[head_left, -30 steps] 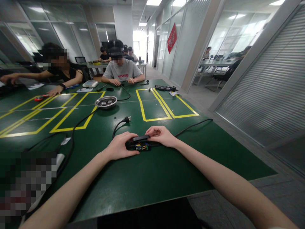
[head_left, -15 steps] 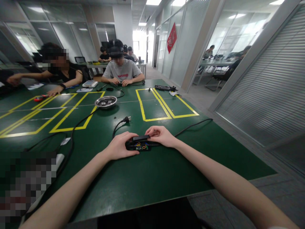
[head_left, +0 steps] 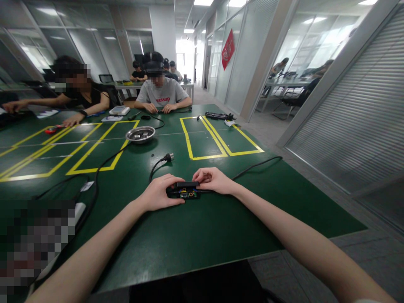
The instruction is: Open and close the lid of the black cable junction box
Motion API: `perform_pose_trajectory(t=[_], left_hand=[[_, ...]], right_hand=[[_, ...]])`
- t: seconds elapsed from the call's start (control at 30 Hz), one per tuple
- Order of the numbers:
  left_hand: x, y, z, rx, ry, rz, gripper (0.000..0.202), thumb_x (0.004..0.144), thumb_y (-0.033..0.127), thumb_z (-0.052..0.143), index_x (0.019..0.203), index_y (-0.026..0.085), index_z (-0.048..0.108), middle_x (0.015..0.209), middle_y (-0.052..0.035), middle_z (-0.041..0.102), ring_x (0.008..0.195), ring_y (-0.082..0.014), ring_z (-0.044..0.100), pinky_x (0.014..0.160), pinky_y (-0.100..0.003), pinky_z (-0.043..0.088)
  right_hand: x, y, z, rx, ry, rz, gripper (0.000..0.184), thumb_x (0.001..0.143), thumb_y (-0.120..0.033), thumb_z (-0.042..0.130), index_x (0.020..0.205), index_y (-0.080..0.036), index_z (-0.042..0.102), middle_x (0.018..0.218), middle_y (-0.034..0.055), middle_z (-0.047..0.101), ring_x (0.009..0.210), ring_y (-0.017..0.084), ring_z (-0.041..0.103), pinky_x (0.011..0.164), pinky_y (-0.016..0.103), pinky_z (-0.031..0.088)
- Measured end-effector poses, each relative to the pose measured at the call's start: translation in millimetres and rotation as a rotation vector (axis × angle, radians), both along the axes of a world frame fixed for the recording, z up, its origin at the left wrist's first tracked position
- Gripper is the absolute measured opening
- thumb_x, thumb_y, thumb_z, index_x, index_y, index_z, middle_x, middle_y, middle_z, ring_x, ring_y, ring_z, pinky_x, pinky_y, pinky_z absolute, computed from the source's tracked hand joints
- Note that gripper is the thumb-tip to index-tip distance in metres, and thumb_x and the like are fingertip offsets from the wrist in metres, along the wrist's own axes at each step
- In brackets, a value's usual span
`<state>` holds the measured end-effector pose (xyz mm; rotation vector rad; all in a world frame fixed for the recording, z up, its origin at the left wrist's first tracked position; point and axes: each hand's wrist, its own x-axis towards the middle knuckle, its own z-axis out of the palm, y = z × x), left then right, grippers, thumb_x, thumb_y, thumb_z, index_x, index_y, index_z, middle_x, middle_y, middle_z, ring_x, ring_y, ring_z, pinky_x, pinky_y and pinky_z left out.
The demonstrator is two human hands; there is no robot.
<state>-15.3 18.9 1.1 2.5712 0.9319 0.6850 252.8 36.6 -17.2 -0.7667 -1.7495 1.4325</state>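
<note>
Evenly between the two hands, a small black box (head_left: 197,196) is held just above or on the counter; which of the two cannot be told. Its left end is gripped by the left hand (head_left: 160,192), with the thumb along the near side and the fingers curved over the far side. By the right hand (head_left: 214,180), thumb and forefinger pressed nearly together, the right end of a flat, oblong black lid (head_left: 187,184) is pinched. The lid is tilted up along the box's far side, and inside the box a green circuit board (head_left: 194,194) with copper-coloured rings is exposed.

Beyond the left hand, a black plug (head_left: 168,158) with metal prongs is carried by a curved cord; past the right wrist, a dark cable (head_left: 257,168) is stretched rightward. Farther off, metal pieces are held in a round, shiny steel bowl (head_left: 140,142), and oblongs are marked out in yellow tape (head_left: 210,158).

The smooth green counter (head_left: 195,235) is bounded by a straight near edge and a slanting right edge, both well apart from the box.
</note>
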Motion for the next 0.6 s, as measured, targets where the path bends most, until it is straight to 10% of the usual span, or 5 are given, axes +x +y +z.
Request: perform_pose_trajectory(t=[0.6], left_hand=[[1.0, 0.1, -2.7, -0.020, -0.068, -0.039, 0.032, 0.080, 0.035, 0.081, 0.107, 0.019, 0.071, 0.100, -0.0073, 0.073, 0.090, -0.0219, 0.069, 0.080, -0.033, 0.055]], right_hand=[[9.3, 0.0, 8.4, 0.118, -0.125, 0.088, 0.008, 0.072, -0.017, 0.076, 0.077, -0.015, 0.069, 0.104, 0.0067, 0.074, 0.088, 0.016, 0.072, 0.081, 0.031, 0.059]])
